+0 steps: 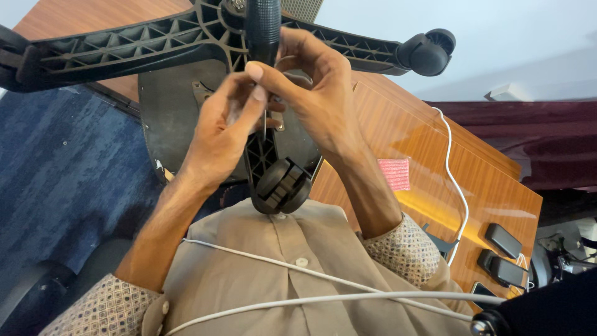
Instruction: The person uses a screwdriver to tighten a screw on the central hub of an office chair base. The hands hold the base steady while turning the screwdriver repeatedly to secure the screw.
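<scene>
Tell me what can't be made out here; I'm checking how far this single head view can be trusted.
- Head view: whatever the left hand and right hand pinch at the black chair base; the fingers cover it, only a thin metal sliver shows.
- Head view: the base's left arm and central column, cut off by the frame edges.
- Head view: the dark devices on the wooden desk, too small to identify.
</scene>
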